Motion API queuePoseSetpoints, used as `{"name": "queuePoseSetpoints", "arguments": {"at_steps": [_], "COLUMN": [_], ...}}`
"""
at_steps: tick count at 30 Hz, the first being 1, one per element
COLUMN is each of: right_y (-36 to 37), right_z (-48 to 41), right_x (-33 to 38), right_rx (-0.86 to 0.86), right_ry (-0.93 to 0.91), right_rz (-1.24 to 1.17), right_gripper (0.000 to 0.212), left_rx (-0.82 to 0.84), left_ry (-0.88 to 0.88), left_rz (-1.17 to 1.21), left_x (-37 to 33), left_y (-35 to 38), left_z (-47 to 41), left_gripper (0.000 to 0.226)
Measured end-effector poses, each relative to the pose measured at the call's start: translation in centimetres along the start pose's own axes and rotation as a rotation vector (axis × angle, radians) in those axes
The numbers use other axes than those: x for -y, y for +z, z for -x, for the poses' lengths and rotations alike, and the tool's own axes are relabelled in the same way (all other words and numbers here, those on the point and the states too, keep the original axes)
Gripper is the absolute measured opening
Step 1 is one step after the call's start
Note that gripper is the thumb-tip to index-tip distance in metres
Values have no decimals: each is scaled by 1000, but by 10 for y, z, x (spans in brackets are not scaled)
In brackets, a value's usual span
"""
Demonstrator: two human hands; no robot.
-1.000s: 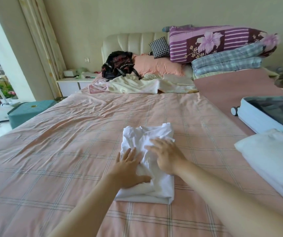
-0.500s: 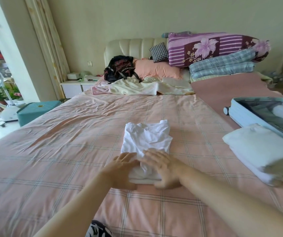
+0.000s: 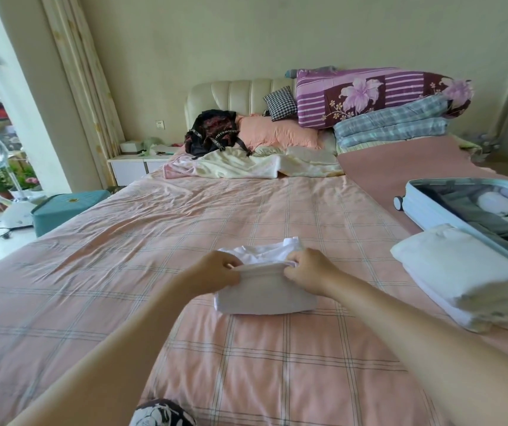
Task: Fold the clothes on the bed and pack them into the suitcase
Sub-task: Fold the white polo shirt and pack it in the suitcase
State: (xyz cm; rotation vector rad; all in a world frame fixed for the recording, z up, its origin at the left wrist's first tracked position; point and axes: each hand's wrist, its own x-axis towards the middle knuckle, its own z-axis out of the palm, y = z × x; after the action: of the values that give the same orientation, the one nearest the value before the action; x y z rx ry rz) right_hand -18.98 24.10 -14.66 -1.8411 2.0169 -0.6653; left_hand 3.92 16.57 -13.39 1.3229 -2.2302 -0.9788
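Both arms reach forward — left hand (image 3: 215,272) and right hand (image 3: 309,272) pinch the folded white cotton garment's (image 3: 265,295) raised edge, fingers curled.

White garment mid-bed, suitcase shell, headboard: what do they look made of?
White garment: thin soft fabric, likely cotton knit, matte; it folds and creases limply.
Suitcase shell: probably rigid pale-blue plastic, smooth with slight sheen; its straight walls hold shape.
Headboard: padded cream upholstery, leather or faux, cannot tell which; channelled, faintly glossy.
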Motion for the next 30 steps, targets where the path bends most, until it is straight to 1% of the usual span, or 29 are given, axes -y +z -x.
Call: {"name": "queuePoseSetpoints", "arguments": {"at_steps": [1, 2, 3, 5, 6, 7, 8, 9, 10, 12, 13, 14, 15, 16, 17, 18, 19, 20, 21, 22, 23, 24, 25, 26, 27, 28, 29, 30], "right_y": [2, 7, 15, 36, 46, 54, 59, 62, 63, 62, 63, 63, 64, 65, 66, 65, 63, 60, 56, 54, 55, 57, 57, 54, 49, 43, 33, 24], "right_z": [-5, -9, -13, -17, -17, -17, -17, -18, -17, -17, -17, -17, -18, -18, -18, -15, -11, -6, 2, 6, 8, 8, 8, 4, 1, -5, -10, -18], "right_x": [-2, -4, -6, -11, -12, -14, -15, -19, -22, -27, -30, -32, -33, -35, -39, -41, -44, -44, -42, -42, -44, -45, -43, -41, -37, -33, -30, -29], "right_rx": [-53, -87, -107, -137, -162, -187, -206, -207, -186, -151, -173, -225, -301, -414, -517, -514, -408, -220, -24, 109, 164, 169, 152, 137, 113, 81, 70, 58], "right_ry": [-2, -5, -6, -33, -60, -87, -107, -113, -101, -66, -52, -49, -100, -219, -418, -622, -741, -740, -638, -527, -432, -354, -310, -279, -243, -190, -137, -85], "right_rz": [126, 245, 340, 509, 591, 648, 680, 689, 689, 690, 702, 730, 755, 763, 733, 671, 582, 522, 504, 522, 516, 463, 399, 346, 301, 250, 177, 99], "right_gripper": [21, 15, 17, 30, 31, 31, 31, 33, 35, 37, 39, 42, 46, 45, 39, 35, 39, 52, 69, 81, 86, 83, 76, 65, 46, 20, 10, 30], "left_rx": [-51, -112, -177, -254, -288, -317, -320, -302, -259, -161, -74, 22, 79, 99, 99, 83, 63, 69, 106, 146, 169, 166, 134, 91, 43, 1, -36, -71], "left_ry": [12, 44, 102, 320, 455, 576, 644, 648, 570, 358, 267, 219, 201, 200, 208, 231, 272, 307, 313, 294, 269, 256, 252, 239, 207, 168, 146, 134], "left_rz": [-77, -206, -324, -515, -622, -703, -738, -722, -685, -600, -564, -559, -576, -610, -662, -719, -772, -811, -820, -788, -729, -664, -614, -567, -506, -398, -250, -109], "left_x": [1, 4, 8, 13, 13, 16, 21, 25, 31, 49, 57, 62, 63, 61, 58, 55, 54, 54, 55, 57, 60, 61, 61, 61, 60, 58, 55, 50], "left_y": [2, 7, 15, 33, 42, 49, 54, 57, 57, 54, 52, 51, 50, 50, 49, 48, 46, 45, 44, 42, 40, 39, 37, 35, 32, 27, 23, 18], "left_z": [-6, -12, -18, -18, -16, -15, -11, -7, -3, 3, 5, 6, 7, 7, 7, 7, 6, 5, 5, 6, 5, 4, 1, -3, -5, -9, -12, -16], "left_gripper": [21, 27, 37, 48, 47, 41, 31, 25, 29, 43, 45, 46, 50, 55, 63, 77, 92, 105, 112, 115, 115, 110, 100, 83, 65, 49, 39, 33]}}
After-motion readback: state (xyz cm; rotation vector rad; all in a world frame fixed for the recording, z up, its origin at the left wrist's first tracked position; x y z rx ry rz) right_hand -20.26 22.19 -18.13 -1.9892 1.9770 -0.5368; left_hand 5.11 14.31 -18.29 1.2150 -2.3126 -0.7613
